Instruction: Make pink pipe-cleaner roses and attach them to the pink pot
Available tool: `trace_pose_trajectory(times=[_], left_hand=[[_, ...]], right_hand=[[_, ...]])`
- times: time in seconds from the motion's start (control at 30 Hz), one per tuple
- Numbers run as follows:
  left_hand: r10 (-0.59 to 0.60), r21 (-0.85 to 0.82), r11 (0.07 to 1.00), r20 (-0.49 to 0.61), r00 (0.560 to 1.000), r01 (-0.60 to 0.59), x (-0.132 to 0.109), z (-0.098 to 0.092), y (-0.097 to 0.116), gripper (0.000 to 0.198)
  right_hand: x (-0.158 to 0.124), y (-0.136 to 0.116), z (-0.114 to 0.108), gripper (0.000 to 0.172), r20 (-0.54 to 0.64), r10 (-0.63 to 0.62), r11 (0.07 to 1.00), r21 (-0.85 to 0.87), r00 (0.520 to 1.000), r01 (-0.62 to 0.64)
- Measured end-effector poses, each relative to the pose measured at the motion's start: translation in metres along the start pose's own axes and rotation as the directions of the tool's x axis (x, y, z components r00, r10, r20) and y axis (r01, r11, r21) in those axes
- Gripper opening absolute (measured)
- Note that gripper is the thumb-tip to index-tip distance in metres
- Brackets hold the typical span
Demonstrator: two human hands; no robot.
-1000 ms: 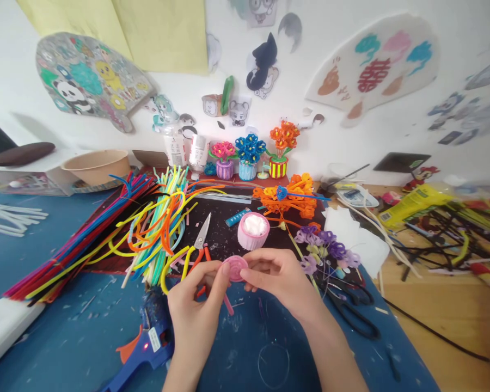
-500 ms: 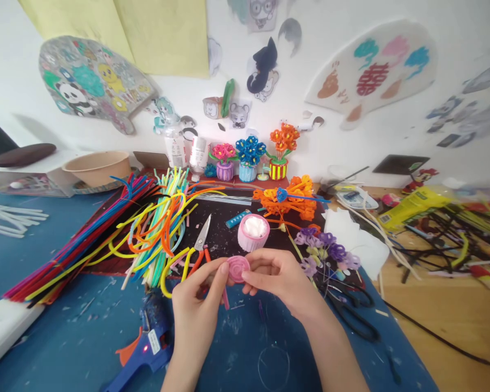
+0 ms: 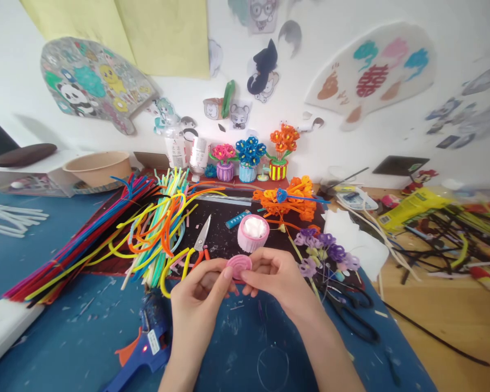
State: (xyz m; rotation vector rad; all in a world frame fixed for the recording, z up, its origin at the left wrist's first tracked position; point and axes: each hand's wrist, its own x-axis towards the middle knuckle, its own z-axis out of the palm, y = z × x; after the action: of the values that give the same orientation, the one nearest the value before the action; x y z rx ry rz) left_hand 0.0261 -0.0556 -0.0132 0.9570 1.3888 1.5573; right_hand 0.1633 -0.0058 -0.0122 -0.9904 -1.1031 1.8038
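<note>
Between my two hands is a flat pink coil of pipe cleaner (image 3: 239, 264), wound into a disc. My left hand (image 3: 206, 288) pinches its left edge between thumb and fingers. On the opposite edge, my right hand (image 3: 275, 275) grips the coil with thumb and bent fingers. Just beyond my fingers stands a small pink pot (image 3: 253, 235) with white stuffing inside, upright and apart from the coil. Scissors with yellow and orange handles (image 3: 200, 242) lie behind my left hand. To the left of my left forearm rests a blue glue gun (image 3: 149, 340) with a lit red light.
Bundles of coloured pipe cleaners (image 3: 159, 228) spread at left. Orange pipe-cleaner flowers (image 3: 294, 201) and purple flowers (image 3: 326, 247) lie at right, near black scissors (image 3: 351, 313). Finished flower pots (image 3: 247, 173) line the wall. A blue lighter (image 3: 237, 219) sits beside the pink pot.
The coil has tilted slightly and shifted a little right in my fingers. The pink strip that hung below it is now mostly hidden by my left hand.
</note>
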Motion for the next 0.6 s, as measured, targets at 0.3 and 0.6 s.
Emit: trace_pose_trajectory(times=[0.3,0.6], left_hand=[[0.035,0.121,0.992,0.037,0.999,-0.039,-0.001,0.0,0.001,0.005],[0.106,0.209,0.971,0.075,0.991,-0.12,0.003,-0.003,-0.004,0.004]], right_hand=[[-0.004,-0.004,-0.017,0.028,0.02,-0.093,0.964,-0.249,0.995,0.095],[-0.003,0.0,-0.021,0.023,0.106,-0.021,0.937,-0.345,0.994,0.056]])
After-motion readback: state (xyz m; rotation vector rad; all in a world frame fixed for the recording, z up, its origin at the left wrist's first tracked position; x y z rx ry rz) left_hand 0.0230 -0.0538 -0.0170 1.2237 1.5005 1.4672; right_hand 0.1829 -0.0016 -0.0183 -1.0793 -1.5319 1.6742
